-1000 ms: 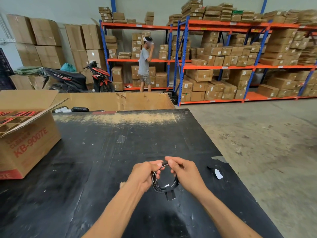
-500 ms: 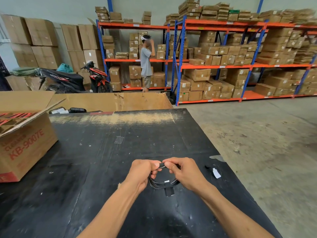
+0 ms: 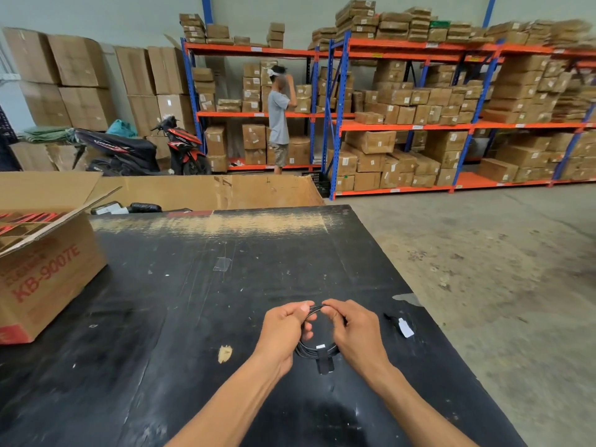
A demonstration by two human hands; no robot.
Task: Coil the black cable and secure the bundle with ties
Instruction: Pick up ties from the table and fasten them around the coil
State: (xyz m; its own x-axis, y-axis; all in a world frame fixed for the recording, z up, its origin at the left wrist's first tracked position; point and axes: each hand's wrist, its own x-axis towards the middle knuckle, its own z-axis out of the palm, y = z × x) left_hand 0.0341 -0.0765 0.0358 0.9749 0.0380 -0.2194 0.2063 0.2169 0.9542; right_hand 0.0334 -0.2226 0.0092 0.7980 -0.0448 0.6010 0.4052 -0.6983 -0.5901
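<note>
A small coil of black cable (image 3: 314, 351) hangs between my two hands just above the black table (image 3: 193, 301). My left hand (image 3: 283, 330) pinches the top of the loop from the left. Opposite it, my right hand (image 3: 356, 333) grips the same top part, thumbs nearly touching. A black strap tie (image 3: 325, 362) with a small white tag wraps the bottom of the coil, its end sticking down. Another black tie with a white label (image 3: 401, 325) lies on the table to the right of my right hand.
An open cardboard box marked KB-9007E (image 3: 48, 269) stands on the table's left side. Flat cardboard (image 3: 209, 191) leans behind the far edge. The table's right edge drops to concrete floor (image 3: 483, 269). A person (image 3: 279, 121) stands at far shelving, near a parked scooter (image 3: 145, 150).
My hands and the coil have stayed almost in place; my fingers have shifted slightly along the top of the loop. The view has tilted a little.
</note>
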